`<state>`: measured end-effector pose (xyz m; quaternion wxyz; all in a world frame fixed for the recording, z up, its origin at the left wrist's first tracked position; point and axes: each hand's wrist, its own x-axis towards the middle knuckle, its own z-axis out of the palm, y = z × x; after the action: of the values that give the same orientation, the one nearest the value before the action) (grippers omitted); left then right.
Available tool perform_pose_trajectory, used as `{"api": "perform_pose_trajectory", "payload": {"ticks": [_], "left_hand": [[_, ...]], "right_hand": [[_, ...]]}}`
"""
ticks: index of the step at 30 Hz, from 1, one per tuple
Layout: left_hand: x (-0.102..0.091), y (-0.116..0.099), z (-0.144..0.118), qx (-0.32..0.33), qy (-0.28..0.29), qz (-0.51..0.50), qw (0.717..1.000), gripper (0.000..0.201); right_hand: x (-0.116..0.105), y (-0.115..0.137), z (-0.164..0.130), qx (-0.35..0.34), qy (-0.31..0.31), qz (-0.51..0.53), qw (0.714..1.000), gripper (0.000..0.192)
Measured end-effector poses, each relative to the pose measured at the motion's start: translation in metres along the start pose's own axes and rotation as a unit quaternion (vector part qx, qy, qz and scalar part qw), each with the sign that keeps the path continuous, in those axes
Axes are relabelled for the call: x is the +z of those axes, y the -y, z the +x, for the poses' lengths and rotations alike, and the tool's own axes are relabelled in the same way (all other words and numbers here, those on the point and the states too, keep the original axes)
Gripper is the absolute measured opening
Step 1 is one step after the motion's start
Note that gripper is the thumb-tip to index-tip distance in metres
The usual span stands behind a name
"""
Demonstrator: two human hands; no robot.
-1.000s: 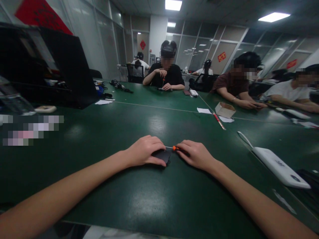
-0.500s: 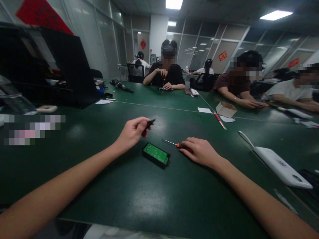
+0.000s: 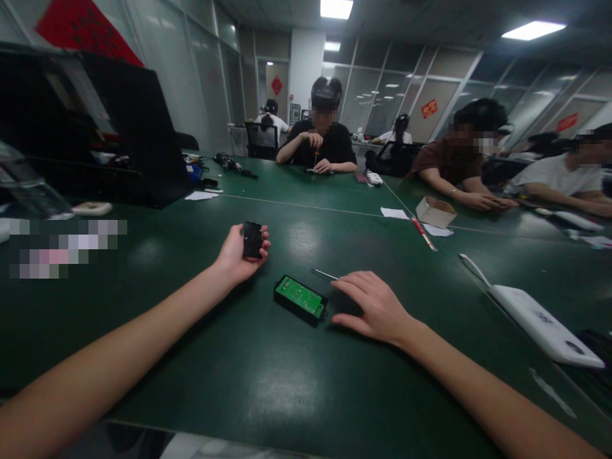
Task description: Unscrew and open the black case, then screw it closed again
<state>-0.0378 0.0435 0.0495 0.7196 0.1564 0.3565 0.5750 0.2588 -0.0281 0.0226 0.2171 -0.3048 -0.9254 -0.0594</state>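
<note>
At table centre, your left hand [image 3: 239, 252] holds the black cover [image 3: 252, 240] pinched between thumb and fingers, lifted at about 10 o'clock from the opened case [image 3: 301, 299], whose green circuit board faces up. Your right hand [image 3: 370, 304] lies flat, fingers loosely spread, over the screwdriver [image 3: 324, 274], gripping nothing visibly. Judged step: cover removed; setting it aside calls for a clear spot. Green table [image 3: 268, 376] extends to co-workers at 12 and 2 o'clock; white power strip [image 3: 540, 322] at 3 o'clock.
</note>
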Motion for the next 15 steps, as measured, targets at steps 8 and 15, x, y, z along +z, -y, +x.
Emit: {"api": "perform_pose_trajectory", "payload": {"ticks": [8,15], "left_hand": [[0.000,0.030,-0.017,-0.018,-0.005,-0.020,1.000,0.031],[-0.002,0.034,-0.028,-0.001,0.082,-0.068,0.994,0.029]], "right_hand": [[0.020,0.048,0.015,0.102,0.025,0.114,0.988,0.066],[0.032,0.042,0.026,0.330,-0.100,0.432,0.833,0.028]]}}
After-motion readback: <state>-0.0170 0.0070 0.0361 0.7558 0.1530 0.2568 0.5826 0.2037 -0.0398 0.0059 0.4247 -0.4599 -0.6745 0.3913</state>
